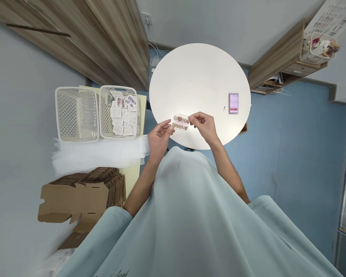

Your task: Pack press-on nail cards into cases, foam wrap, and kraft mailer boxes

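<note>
Over the near edge of the white round table is a small card of press-on nails (180, 122), with two rows of glossy oval pieces in brown, beige and pinkish tones. My right hand (204, 125) pinches its upper right corner between thumb and forefinger. At the card's left edge, my left hand (160, 136) has its thumb and forefinger closed on the border, the other fingers loosely curled. The card's face is turned up towards me. What lies beneath it is hidden.
Left of the table (198, 69), a white basket (103, 115) holds several similar cards beside another white basket (64, 115). White plastic sheets (98, 154) and folded cardboard boxes (75, 198) lie nearer me. A blurred pink rectangle (233, 103) rests on the table's right side.
</note>
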A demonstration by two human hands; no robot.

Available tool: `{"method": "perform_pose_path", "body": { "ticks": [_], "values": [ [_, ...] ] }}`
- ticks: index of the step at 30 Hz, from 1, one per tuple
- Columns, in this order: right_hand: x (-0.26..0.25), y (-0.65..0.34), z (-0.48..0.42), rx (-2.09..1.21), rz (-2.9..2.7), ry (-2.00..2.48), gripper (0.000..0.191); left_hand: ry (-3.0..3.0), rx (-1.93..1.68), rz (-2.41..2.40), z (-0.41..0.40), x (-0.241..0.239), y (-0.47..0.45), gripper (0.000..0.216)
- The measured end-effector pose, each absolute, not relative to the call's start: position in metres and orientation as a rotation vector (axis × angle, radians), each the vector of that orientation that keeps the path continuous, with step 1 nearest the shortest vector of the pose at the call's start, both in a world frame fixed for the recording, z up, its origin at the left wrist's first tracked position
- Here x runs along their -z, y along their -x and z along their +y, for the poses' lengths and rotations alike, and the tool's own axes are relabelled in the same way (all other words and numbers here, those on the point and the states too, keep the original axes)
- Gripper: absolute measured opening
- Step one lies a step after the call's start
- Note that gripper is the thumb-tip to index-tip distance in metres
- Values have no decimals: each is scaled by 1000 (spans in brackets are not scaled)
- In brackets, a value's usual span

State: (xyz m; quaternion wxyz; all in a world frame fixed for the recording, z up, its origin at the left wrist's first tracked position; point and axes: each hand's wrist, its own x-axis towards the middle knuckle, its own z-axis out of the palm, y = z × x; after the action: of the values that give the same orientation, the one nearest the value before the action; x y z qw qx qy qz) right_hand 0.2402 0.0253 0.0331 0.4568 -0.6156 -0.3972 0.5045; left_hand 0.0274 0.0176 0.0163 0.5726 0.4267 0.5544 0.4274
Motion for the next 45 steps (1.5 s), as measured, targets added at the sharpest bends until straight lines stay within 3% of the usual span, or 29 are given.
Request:
{"method": "perform_pose_path", "body": {
  "ticks": [13,24,33,39,45],
  "values": [
    [-32,-243,28,-1238,-1050,1472,63,-1002,-930,1307,22,-20,-22,52],
    [-38,-239,10,-1198,-1256,1435,45,-967,-766,1335,45,-19,-17,59],
    [-22,-243,-9,-1278,-1033,1494,51,-962,-804,1189,39,-14,-21,59],
    [-8,-235,-15,-1192,-947,1487,47,-1031,-890,1161,37,-4,-25,46],
    [-5,-235,-12,-1298,-868,1406,57,-920,-806,1037,40,-5,-17,69]
  ]
}}
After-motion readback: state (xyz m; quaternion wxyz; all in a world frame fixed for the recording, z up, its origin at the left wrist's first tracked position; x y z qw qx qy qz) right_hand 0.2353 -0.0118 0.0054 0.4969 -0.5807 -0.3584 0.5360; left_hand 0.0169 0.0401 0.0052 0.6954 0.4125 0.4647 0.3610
